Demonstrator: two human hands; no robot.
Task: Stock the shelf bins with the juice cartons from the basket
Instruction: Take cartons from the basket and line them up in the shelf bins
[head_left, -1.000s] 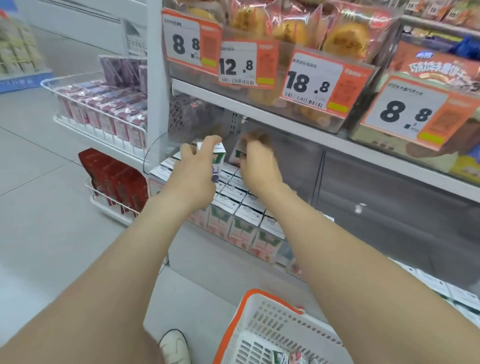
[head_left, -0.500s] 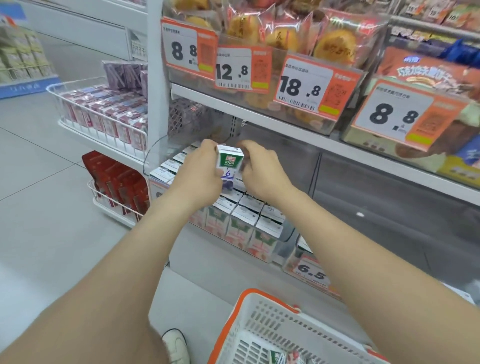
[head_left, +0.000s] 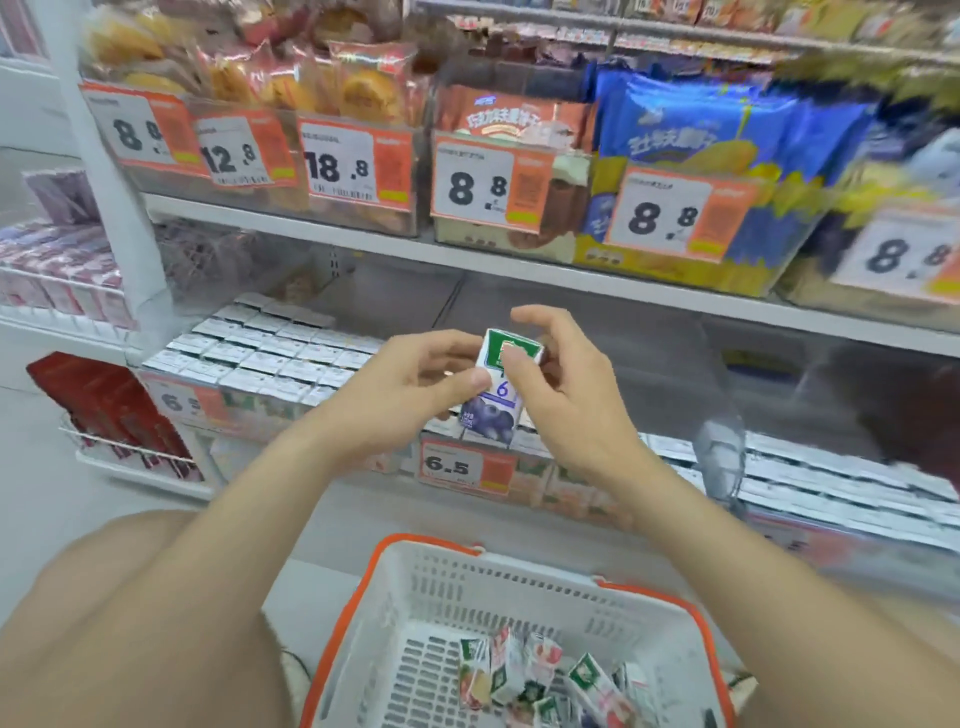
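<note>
Above basket (head_left: 519, 582), left hand (head_left: 410, 387), right hand (head_left: 563, 395) gripping carton (head_left: 496, 402)

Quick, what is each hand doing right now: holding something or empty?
Left hand: holds the blueberry juice carton, thumb on its front.
Right hand: pinches the same carton near its top, thumb on its front.

Premises: retail shop, grocery aisle. White shelving (head_left: 519, 270) is running from 9 to 3 o'clock, carrying orange-and-white price tags (head_left: 340, 163). Bagged pastries (head_left: 363, 88) are sitting at 11 o'clock, juice cartons (head_left: 275, 348) are lying in rows at 9 o'clock, and a shopping basket (head_left: 649, 597) is standing at 6 o'clock.
</note>
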